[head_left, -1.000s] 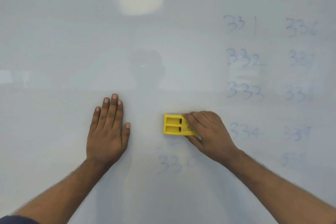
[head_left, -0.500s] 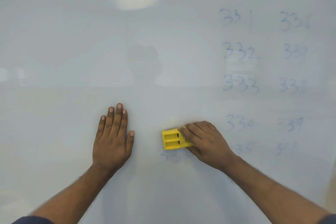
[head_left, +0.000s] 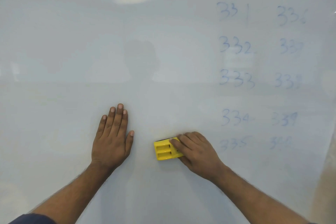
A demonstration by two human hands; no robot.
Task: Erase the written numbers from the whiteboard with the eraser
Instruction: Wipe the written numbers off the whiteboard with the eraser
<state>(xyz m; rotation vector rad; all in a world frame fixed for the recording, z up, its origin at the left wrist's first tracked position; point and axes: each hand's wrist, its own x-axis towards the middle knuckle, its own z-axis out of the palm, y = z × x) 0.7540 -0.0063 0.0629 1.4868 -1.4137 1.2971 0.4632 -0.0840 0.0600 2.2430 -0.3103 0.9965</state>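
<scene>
While the left hand lies flat on the glossy white whiteboard, fingers straight and close together and holding nothing, the right hand presses a yellow plastic block eraser against the board low in the scene, just right of centre, its fingers curled over the eraser's right end. Half a second ago a faint "33" smudge showed just under the eraser; a second ago a fuller "330" stood there. That spot now reads clean, so the near-centre number appears finished. Two columns of faded blue handwritten numbers remain at the right, from "331" at the far end down to a smeared "335" just right of the working hand, the likely next target. Much of the job, by this evidence, is still ahead.
</scene>
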